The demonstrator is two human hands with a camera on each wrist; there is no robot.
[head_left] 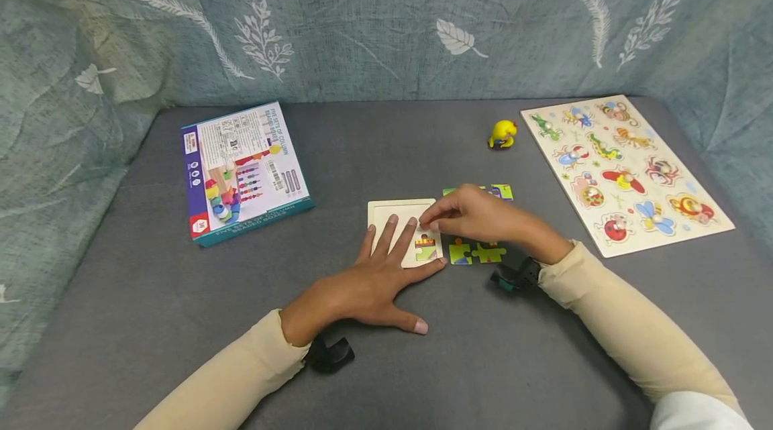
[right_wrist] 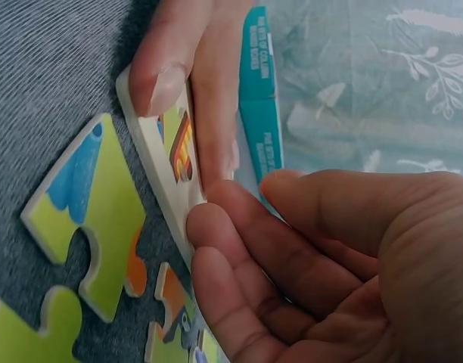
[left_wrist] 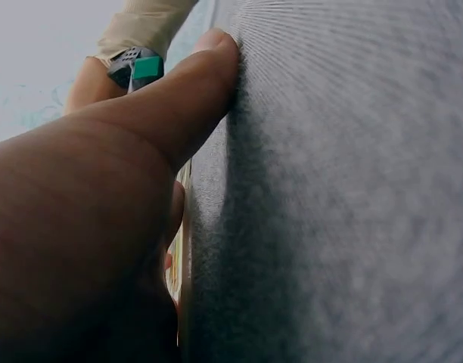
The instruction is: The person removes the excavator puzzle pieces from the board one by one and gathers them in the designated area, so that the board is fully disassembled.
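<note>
A pale wooden puzzle tray (head_left: 401,204) lies on the table with a green, red and yellow jigsaw piece (head_left: 425,249) in its lower right corner. My left hand (head_left: 377,286) rests across the tray, fingers spread and straight, with the thumb out over the tabletop. At the tray's right edge is my right hand (head_left: 483,215), its fingertips bent toward the board near the left fingers. In the right wrist view no piece shows between its thumb and fingers. Loose jigsaw pieces (right_wrist: 91,219) lie beside the tray, some partly hidden under the right hand.
A beaded-column toy box (head_left: 250,175) lies at the left. Farther back stands a small yellow toy figure (head_left: 503,134). A wooden insect puzzle board (head_left: 622,172) lies at the right, and a patterned blue-green curtain (head_left: 374,27) hangs behind the table.
</note>
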